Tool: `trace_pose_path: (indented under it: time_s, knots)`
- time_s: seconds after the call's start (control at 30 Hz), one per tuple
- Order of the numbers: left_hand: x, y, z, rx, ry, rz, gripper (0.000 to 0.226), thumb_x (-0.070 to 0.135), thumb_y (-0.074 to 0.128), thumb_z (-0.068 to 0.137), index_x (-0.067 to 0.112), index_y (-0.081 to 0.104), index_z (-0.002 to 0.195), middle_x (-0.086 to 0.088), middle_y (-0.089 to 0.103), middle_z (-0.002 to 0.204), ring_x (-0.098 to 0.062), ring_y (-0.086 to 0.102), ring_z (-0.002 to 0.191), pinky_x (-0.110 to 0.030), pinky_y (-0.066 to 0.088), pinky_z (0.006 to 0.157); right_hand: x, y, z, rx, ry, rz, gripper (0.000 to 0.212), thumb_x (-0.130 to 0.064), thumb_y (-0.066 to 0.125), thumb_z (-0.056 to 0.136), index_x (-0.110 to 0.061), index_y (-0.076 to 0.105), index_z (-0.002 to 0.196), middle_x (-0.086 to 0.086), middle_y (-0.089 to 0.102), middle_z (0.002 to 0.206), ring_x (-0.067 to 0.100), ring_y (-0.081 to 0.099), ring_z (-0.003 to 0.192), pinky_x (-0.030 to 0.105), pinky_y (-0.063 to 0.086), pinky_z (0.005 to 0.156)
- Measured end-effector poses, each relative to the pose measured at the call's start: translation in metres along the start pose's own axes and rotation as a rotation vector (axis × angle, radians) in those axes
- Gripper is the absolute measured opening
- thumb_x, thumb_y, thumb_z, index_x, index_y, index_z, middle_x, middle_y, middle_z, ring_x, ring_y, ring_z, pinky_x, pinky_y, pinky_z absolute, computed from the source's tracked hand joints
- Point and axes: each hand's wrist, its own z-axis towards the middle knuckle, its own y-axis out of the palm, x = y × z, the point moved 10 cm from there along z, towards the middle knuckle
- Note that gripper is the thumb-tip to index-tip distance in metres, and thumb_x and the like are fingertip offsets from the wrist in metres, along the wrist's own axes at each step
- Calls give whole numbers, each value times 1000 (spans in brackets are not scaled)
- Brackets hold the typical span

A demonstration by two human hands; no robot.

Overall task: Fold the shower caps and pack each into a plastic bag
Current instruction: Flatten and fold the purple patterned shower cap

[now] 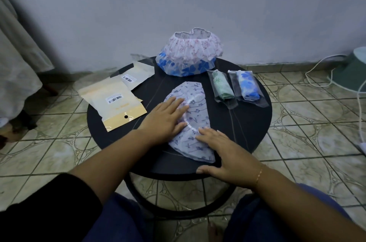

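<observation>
A white shower cap with purple print (195, 103) lies folded into a half-moon on the round black table (255, 122). My left hand (165, 120) presses flat on its left part, fingers straight. My right hand (219, 149) lies flat on its near end, thumb on the table. At the back sits a stack of unfolded caps (188, 55), a pink-print one over a blue-flower one. Two packed bags lie on the right: a green cap bag (222, 87) and a blue cap bag (247, 87).
Empty plastic bags with barcode labels (114, 105) overlap on the table's left, some hanging over its edge. A white wall stands close behind. A pale green fan base (354, 69) and white cables lie on the tiled floor at right. My knees are below the table.
</observation>
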Motion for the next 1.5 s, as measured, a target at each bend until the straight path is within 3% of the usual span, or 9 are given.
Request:
trace_pose_path:
  time_s: [0.1,0.2,0.33,0.77,1.0,1.07,1.13,1.3,1.5]
  knots:
    - [20,-37,-21,343,108,-108,29,30,52,86,16,63,109,-5,63,105,-23,58,94,-35,50,80,-5,-3,-9,24,-25,11,69,-55,68,75,-26,43,132,-21,9,150,-7,-4,139,13,3,113]
    - [33,-42,-45,308,60,-378,25,26,46,84,17,65,97,5,65,92,-11,57,82,-27,49,71,-9,0,-12,35,-65,-54,63,-51,68,77,-22,48,129,-17,8,149,-3,-6,140,12,0,111]
    - [45,-28,-70,231,92,-400,25,33,49,84,24,71,91,12,66,95,-6,60,90,-27,53,73,-6,2,-16,54,-62,-86,56,-44,69,80,-23,51,129,-5,27,153,1,4,141,17,0,114]
    - [42,-23,-76,222,51,-390,44,62,49,81,29,74,95,16,66,100,-3,58,93,-19,46,76,14,0,-11,-54,110,200,42,-26,68,85,-34,55,123,-25,36,139,-14,16,132,14,-1,112]
    - [43,-25,-74,243,52,-359,47,66,48,80,28,74,93,15,67,94,-5,60,88,-20,48,73,20,-22,-11,190,167,283,9,-22,59,91,-20,68,90,-12,66,112,-7,56,103,11,42,91]
    - [44,-24,-72,240,41,-324,49,69,48,78,29,72,93,14,67,92,-6,60,86,-18,45,72,23,-25,-10,245,198,291,11,-25,56,93,-20,65,89,-8,69,101,5,62,95,27,49,85]
    - [43,-23,-71,262,23,-317,43,62,47,83,28,72,90,14,66,88,-8,60,82,-20,47,69,24,-28,-9,282,210,297,13,-30,57,92,-20,65,89,-5,68,92,9,61,88,37,49,81]
    - [39,-23,-68,265,-7,-328,41,56,44,88,27,73,87,14,66,86,-8,60,80,-21,47,69,30,-16,-5,135,241,212,35,-47,76,69,-38,62,99,-18,55,103,6,48,103,27,41,93]
    - [25,-16,-64,188,-110,-470,51,65,42,84,27,74,88,16,66,91,-5,58,90,-20,44,79,35,-21,6,189,269,265,16,-29,63,88,-16,71,89,-4,66,93,14,57,94,28,45,84]
